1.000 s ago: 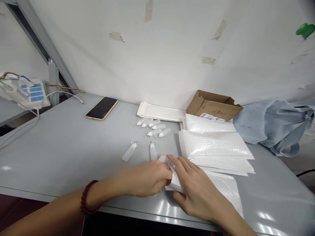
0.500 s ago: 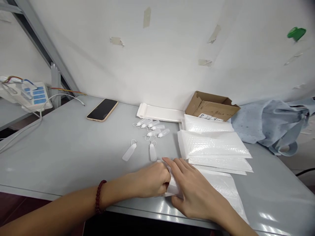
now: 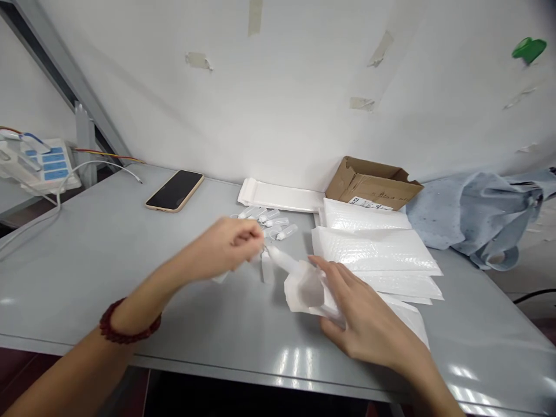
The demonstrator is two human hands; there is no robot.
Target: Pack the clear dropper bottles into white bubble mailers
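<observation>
My left hand (image 3: 230,246) is closed, blurred by motion, pinching the cap end of a small translucent dropper bottle (image 3: 284,260). That bottle slants down to the right, its lower end at the mouth of a white bubble mailer (image 3: 299,292). My right hand (image 3: 356,307) grips the mailer from the right, its mouth gaping toward the left. Beneath my left hand, another dropper bottle (image 3: 267,269) lies on the table, and one more (image 3: 220,278) is mostly hidden. Several similar bottles (image 3: 278,222) lie in a cluster just beyond.
Several white bubble mailers (image 3: 377,252) are stacked at right, before an open cardboard box (image 3: 376,188). A flat white packet (image 3: 286,197) lies by the wall. A phone (image 3: 176,190) rests on the grey table (image 3: 87,266). Blue cloth (image 3: 460,214) and a power strip (image 3: 54,165) flank it.
My left hand has come out of the mailer and moved up and left, with a dropper bottle in its fingers. My right hand has shifted slightly right, still gripping the mailer.
</observation>
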